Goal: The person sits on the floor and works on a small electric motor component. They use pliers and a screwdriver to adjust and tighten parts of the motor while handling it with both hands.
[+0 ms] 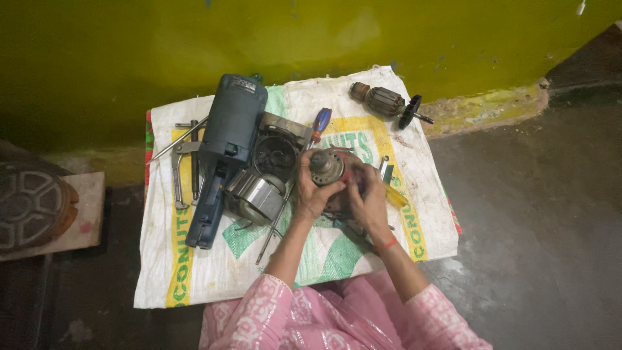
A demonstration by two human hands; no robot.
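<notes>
Motor part (327, 167), round and rusty, sits gripped between the left hand (312, 188) and right hand (368, 194), both curled closed around it, over the white sack (214, 272). Already apart: blue tool body (227, 142) left of it, armature (387, 102) beyond it, screwdriver (319, 124) just behind it.

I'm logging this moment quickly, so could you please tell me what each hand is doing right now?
Left hand: closed on the round metal motor part.
Right hand: closed on the same part from the other side.
</notes>
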